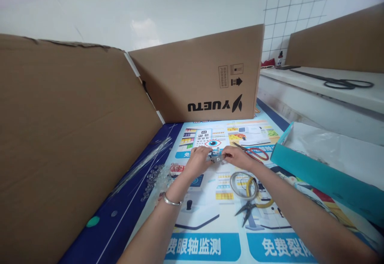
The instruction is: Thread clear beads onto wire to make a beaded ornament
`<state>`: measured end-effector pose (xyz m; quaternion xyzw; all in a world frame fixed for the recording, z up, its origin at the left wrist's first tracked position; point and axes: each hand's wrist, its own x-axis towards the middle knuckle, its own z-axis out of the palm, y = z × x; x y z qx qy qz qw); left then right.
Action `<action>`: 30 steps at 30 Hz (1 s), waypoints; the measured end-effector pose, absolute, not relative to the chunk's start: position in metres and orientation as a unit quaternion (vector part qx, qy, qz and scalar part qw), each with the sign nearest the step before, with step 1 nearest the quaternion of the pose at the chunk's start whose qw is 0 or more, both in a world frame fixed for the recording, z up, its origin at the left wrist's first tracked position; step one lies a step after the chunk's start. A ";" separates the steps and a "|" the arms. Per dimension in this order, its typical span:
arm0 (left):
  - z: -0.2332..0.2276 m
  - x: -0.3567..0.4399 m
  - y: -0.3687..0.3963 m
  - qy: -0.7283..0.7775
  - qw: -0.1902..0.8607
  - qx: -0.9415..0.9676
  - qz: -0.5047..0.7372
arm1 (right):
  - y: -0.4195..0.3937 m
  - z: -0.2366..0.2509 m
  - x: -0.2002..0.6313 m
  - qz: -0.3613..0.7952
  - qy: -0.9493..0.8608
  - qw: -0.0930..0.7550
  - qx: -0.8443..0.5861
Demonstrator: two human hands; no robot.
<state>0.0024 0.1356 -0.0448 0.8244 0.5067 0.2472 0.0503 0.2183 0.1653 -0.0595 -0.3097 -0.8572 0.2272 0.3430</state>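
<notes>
My left hand [198, 161] is closed with its fingertips on a small cluster of clear beads [218, 154]. Just right of the cluster, my right hand [237, 157] is pinched; what lies between its fingertips is too small to make out. Loose clear beads [157, 181] lie in a heap left of my left forearm, some of them pinkish. Close to my right hand are red-handled scissors [262, 155]. Nearer to me, beside my right forearm, sit a coil of silvery wire [235, 191] and pliers with yellow handles [248, 209].
Tall cardboard panels [192, 80] stand at the left and back. A teal box [318, 176] with plastic bags inside is on the right. Thin clear strands [144, 162] lie along the left side. Large black scissors [339, 82] rest on a white ledge.
</notes>
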 end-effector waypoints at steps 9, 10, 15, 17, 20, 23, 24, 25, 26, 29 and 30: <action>-0.045 0.005 0.140 0.504 0.074 0.824 0.247 | 0.163 -0.060 0.213 0.247 -0.853 0.338 -0.313; -0.046 0.005 0.141 0.504 0.079 0.824 0.245 | 0.164 -0.061 0.213 0.247 -0.851 0.339 -0.315; -0.049 0.000 0.141 0.510 0.096 0.818 0.248 | 0.164 -0.064 0.212 0.249 -0.845 0.349 -0.321; -0.049 -0.003 0.140 0.513 0.103 0.813 0.254 | 0.163 -0.065 0.211 0.253 -0.843 0.351 -0.320; -0.049 -0.004 0.139 0.510 0.122 0.812 0.258 | 0.162 -0.066 0.209 0.262 -0.836 0.360 -0.322; -0.050 -0.001 0.142 0.498 0.154 0.813 0.260 | 0.161 -0.067 0.208 0.270 -0.829 0.367 -0.325; -0.050 -0.001 0.142 0.495 0.165 0.812 0.263 | 0.160 -0.067 0.208 0.273 -0.826 0.369 -0.327; -0.049 -0.001 0.143 0.491 0.177 0.810 0.268 | 0.160 -0.067 0.208 0.275 -0.824 0.372 -0.328; -0.048 -0.003 0.144 0.487 0.190 0.807 0.273 | 0.160 -0.068 0.208 0.278 -0.821 0.374 -0.330; -0.039 -0.019 0.143 0.470 0.238 0.800 0.289 | 0.160 -0.068 0.208 0.290 -0.811 0.381 -0.335; -0.036 -0.027 0.142 0.464 0.255 0.796 0.293 | 0.160 -0.069 0.208 0.295 -0.808 0.384 -0.336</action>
